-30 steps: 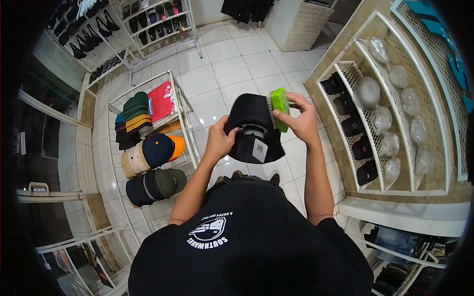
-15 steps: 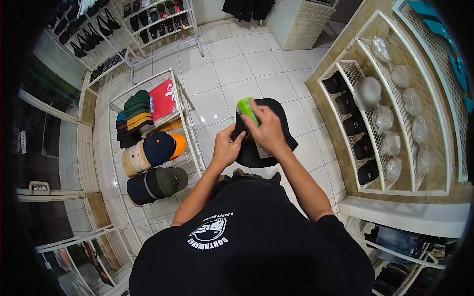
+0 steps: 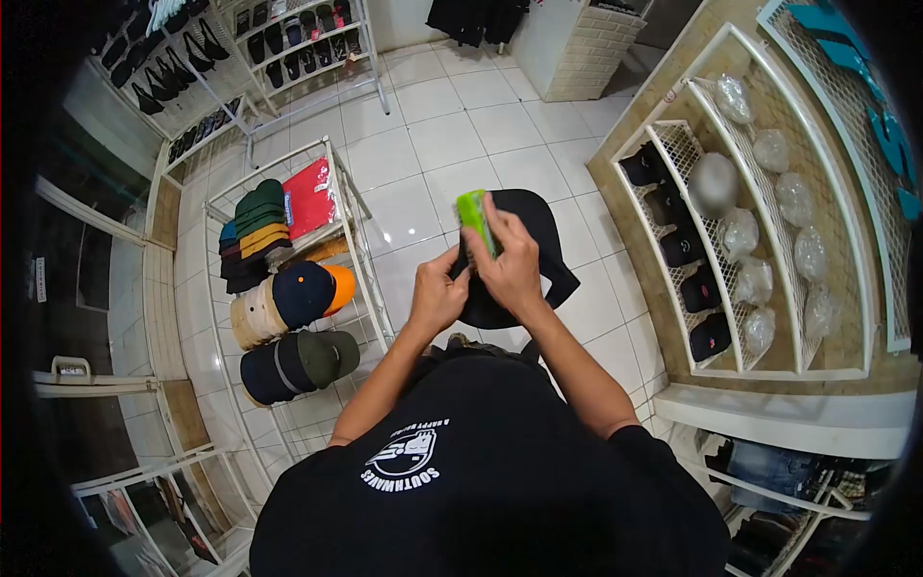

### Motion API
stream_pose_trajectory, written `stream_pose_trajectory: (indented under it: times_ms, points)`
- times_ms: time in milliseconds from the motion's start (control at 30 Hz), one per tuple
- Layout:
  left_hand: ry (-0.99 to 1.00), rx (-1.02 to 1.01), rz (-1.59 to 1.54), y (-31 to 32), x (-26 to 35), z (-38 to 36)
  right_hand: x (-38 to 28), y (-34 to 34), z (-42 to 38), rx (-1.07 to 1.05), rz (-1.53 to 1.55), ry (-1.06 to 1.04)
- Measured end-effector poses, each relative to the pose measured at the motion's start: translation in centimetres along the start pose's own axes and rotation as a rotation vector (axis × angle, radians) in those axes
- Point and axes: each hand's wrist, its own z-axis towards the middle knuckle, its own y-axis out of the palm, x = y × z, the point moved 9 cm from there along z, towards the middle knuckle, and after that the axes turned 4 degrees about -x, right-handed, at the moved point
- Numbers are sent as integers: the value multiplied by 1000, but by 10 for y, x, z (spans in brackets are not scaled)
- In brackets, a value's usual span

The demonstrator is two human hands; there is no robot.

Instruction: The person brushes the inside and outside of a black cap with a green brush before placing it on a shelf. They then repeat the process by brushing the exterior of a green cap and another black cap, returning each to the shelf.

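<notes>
A black cap (image 3: 540, 231) is held out in front of my body, above the tiled floor. My left hand (image 3: 439, 290) pinches its left edge between thumb and fingers. My right hand (image 3: 511, 260) grips a bright green block-like hand tool (image 3: 472, 213), which overlaps the left part of the cap in this view. The tool's working face is turned away, so I cannot tell what kind it is. My right fingers and palm hide the middle of the cap.
On the left, a white wire rack (image 3: 358, 197) carries stacked caps (image 3: 306, 293) and a red packet (image 3: 311, 195). Wall shelves on the right hold black caps (image 3: 682, 246) and clear plastic-wrapped forms (image 3: 740, 233). Sandals (image 3: 308, 60) line a far rack.
My right hand has moved slightly left and down over the cap, and the green tool stands more upright. The pale tag seen under my right hand is now hidden. The view has shifted slightly.
</notes>
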Motion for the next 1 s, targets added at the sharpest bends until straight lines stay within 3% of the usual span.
stream_pose_trajectory:
  times_ms: [33, 100, 133, 167, 233, 300, 367, 433, 500, 567, 633, 700, 767, 833, 867, 900, 1000]
  points:
    - [-15, 1, 9, -4, -1, 0, 0, 2, -3, -51, 66, 2]
    - [-27, -7, -26, -1, -1, -6, 8, -5, 9, -134, -198, -86]
    - [1, 2, -80, 3, -1, -8, 18, -11, 18, -72, -315, -58]
    - [31, 8, -136, 9, 0, -9, 43, -9, 25, -69, -294, 70]
    - [110, 57, -83, 7, 12, -8, 19, -7, 19, -5, -296, 32]
    - [-23, 7, -53, -2, -4, -2, 1, 2, -1, -7, 27, 24]
    - [-6, 13, -25, -6, -4, -4, 2, -1, -1, -114, -77, -32]
    - [74, 45, -187, 1, 3, -8, 24, -9, 15, -85, -358, 11]
    - [58, 29, -32, 8, 11, -12, 35, -5, 19, -67, -353, 98]
    - [-1, 11, 28, 1, 13, -6, 18, 3, 5, 9, -50, 82]
    - [-8, 40, 44, -10, 3, -6, 8, 9, -6, -54, 114, 67]
    - [-32, 61, -73, -7, -6, -8, 12, 1, 8, -150, -99, -2]
    - [42, 89, -70, 0, 10, -13, 30, -14, 24, -30, -245, 99]
    - [63, 97, -59, 4, 9, -14, 15, -10, 17, 61, -254, 83]
    - [39, 91, -56, 1, -1, -11, 3, -2, 5, 79, -114, -7]
    - [15, 87, -51, -4, -1, -7, -5, 3, -5, 15, 35, 54]
    - [9, 90, -20, -13, 8, -7, 9, -2, -1, -74, -46, -1]
